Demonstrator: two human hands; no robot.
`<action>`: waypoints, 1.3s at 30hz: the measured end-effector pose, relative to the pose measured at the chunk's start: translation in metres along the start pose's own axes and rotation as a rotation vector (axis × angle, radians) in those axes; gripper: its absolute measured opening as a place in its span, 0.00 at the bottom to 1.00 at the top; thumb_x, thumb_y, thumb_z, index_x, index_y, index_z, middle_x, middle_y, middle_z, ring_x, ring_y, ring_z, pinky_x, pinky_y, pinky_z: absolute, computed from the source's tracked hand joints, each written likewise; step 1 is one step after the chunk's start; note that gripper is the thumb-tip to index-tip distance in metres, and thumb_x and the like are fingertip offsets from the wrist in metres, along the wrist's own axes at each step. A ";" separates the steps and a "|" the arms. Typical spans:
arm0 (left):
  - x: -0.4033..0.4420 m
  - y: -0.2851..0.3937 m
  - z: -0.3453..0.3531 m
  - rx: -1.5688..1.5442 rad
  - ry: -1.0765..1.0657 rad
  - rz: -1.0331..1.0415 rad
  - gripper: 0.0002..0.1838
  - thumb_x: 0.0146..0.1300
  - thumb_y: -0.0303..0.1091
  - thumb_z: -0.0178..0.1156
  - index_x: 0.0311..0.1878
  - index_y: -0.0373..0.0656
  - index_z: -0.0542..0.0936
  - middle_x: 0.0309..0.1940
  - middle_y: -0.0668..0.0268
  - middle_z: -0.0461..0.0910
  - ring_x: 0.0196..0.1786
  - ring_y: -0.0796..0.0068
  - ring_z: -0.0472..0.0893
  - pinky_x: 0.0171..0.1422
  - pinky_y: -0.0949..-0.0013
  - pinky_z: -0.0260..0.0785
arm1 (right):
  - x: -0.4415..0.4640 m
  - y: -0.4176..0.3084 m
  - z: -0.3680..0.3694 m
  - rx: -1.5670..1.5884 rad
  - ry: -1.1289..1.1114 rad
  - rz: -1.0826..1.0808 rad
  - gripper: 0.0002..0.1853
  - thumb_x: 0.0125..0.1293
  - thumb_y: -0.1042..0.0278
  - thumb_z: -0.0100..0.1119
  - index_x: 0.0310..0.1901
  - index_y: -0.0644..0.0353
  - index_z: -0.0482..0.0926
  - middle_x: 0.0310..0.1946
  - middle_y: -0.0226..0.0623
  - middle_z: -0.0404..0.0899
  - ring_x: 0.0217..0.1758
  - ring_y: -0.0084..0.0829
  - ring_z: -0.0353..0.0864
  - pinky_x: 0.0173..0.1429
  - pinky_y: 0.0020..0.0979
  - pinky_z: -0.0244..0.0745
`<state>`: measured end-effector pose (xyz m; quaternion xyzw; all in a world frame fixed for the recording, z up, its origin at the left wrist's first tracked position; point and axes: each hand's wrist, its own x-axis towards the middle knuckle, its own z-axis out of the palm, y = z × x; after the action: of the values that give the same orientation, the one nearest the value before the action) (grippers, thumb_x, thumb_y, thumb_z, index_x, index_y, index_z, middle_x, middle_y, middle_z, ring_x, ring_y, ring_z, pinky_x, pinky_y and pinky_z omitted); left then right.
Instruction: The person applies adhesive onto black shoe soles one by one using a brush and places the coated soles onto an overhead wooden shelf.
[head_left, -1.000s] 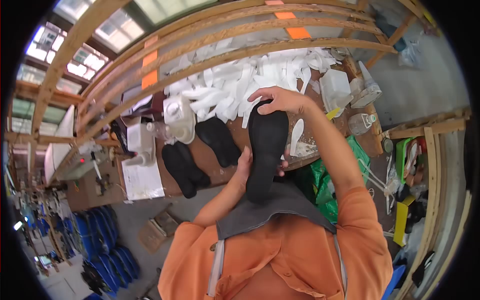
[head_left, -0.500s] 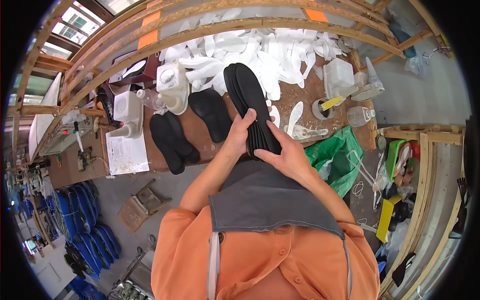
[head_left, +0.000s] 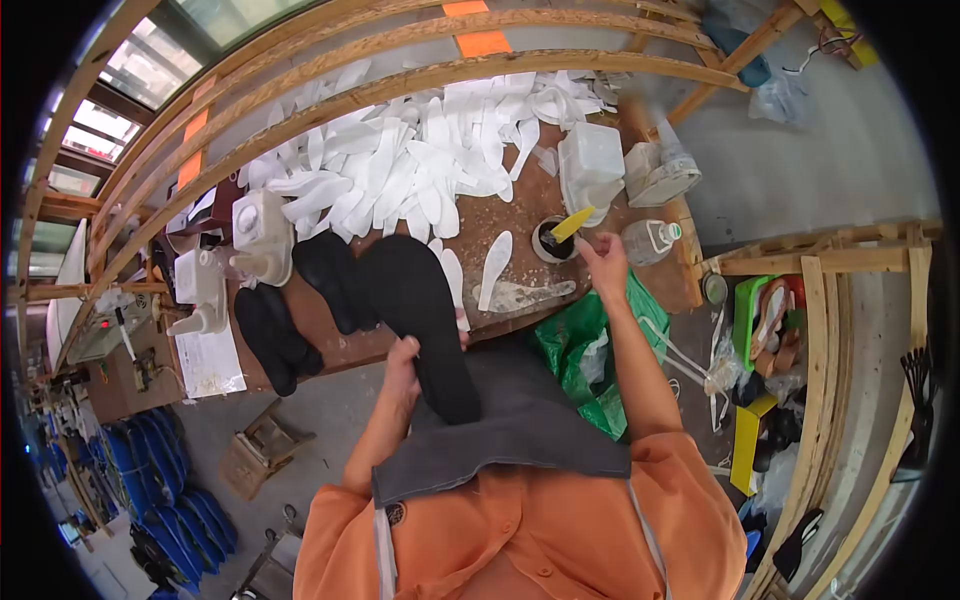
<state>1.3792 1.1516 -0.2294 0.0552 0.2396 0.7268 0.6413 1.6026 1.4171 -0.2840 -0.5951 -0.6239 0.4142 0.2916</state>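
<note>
A stack of black insoles (head_left: 425, 320) is held upright in front of the apron by my left hand (head_left: 402, 375), whose fingers wrap round its lower part. My right hand (head_left: 606, 262) is at a small round pot (head_left: 549, 246) and pinches the end of a yellow-handled brush (head_left: 574, 224) that stands in it. The pot holds something dark. More black insoles lie on the table to the left, one pile (head_left: 332, 280) beside the held stack and another (head_left: 270, 338) further left. White insoles (head_left: 497, 262) lie just left of the pot.
A large heap of white insoles (head_left: 400, 160) covers the back of the brown table (head_left: 520, 215). White plastic bottles (head_left: 590, 160) and a clear bottle (head_left: 648, 240) stand around it. A green bag (head_left: 590, 350) hangs at the front edge. Wooden rails (head_left: 420, 75) cross above.
My right hand has left the black stack and moved right to the pot's yellow-handled brush. The stack, fanned out in both hands earlier, is now in my left hand alone, broad face showing.
</note>
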 end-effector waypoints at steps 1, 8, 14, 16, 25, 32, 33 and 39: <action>-0.001 -0.008 0.000 0.008 -0.049 -0.015 0.42 0.52 0.41 0.63 0.67 0.32 0.59 0.63 0.46 0.67 0.54 0.53 0.78 0.55 0.59 0.75 | 0.015 0.007 0.005 -0.019 0.003 0.001 0.23 0.54 0.58 0.68 0.46 0.65 0.73 0.29 0.37 0.76 0.28 0.27 0.73 0.32 0.25 0.70; -0.009 -0.026 0.000 -0.088 -0.009 -0.048 0.44 0.48 0.41 0.66 0.67 0.32 0.59 0.62 0.44 0.67 0.55 0.50 0.77 0.56 0.56 0.74 | 0.060 0.010 0.036 -0.256 -0.111 0.026 0.24 0.51 0.52 0.68 0.42 0.63 0.78 0.29 0.38 0.79 0.29 0.32 0.76 0.34 0.29 0.72; -0.014 -0.010 0.000 -0.044 -0.038 -0.057 0.44 0.48 0.40 0.66 0.67 0.32 0.60 0.61 0.43 0.68 0.53 0.49 0.78 0.57 0.56 0.74 | 0.047 -0.001 0.036 -0.441 0.047 0.022 0.20 0.51 0.51 0.66 0.35 0.61 0.79 0.30 0.37 0.80 0.29 0.36 0.77 0.36 0.34 0.73; -0.013 0.002 0.002 -0.007 -0.057 -0.082 0.43 0.48 0.40 0.65 0.66 0.31 0.60 0.60 0.43 0.69 0.53 0.49 0.78 0.57 0.56 0.73 | 0.045 0.006 0.037 -0.520 0.200 0.028 0.19 0.52 0.51 0.66 0.33 0.60 0.80 0.29 0.37 0.80 0.29 0.36 0.77 0.36 0.35 0.73; -0.024 0.068 -0.010 0.090 -0.139 -0.097 0.41 0.50 0.40 0.64 0.65 0.31 0.62 0.58 0.43 0.71 0.51 0.48 0.79 0.57 0.54 0.73 | 0.040 0.007 0.048 -0.478 0.072 -0.051 0.17 0.53 0.54 0.64 0.35 0.60 0.78 0.30 0.39 0.79 0.34 0.39 0.79 0.40 0.38 0.73; -0.024 0.094 -0.023 0.125 -0.159 -0.163 0.40 0.51 0.41 0.64 0.65 0.31 0.62 0.58 0.43 0.71 0.51 0.48 0.79 0.57 0.53 0.72 | 0.029 0.009 0.046 -0.327 0.025 0.034 0.15 0.55 0.57 0.61 0.38 0.60 0.78 0.30 0.41 0.79 0.35 0.43 0.80 0.40 0.39 0.73; -0.022 0.094 -0.022 0.115 -0.151 -0.167 0.40 0.51 0.42 0.64 0.65 0.31 0.62 0.58 0.43 0.71 0.51 0.48 0.79 0.57 0.53 0.72 | 0.028 0.009 0.049 -0.310 0.036 0.011 0.15 0.55 0.58 0.60 0.38 0.60 0.78 0.29 0.42 0.79 0.35 0.43 0.80 0.40 0.39 0.73; -0.003 0.074 -0.007 0.093 -0.108 -0.141 0.41 0.52 0.43 0.64 0.66 0.31 0.61 0.59 0.43 0.70 0.52 0.48 0.79 0.58 0.53 0.72 | 0.041 0.017 0.059 -0.366 -0.026 -0.075 0.14 0.57 0.60 0.57 0.37 0.63 0.77 0.29 0.43 0.80 0.34 0.44 0.80 0.39 0.39 0.73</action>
<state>1.3098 1.1420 -0.2040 0.1068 0.2415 0.6641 0.6994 1.5559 1.4469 -0.3331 -0.6091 -0.7143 0.2903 0.1858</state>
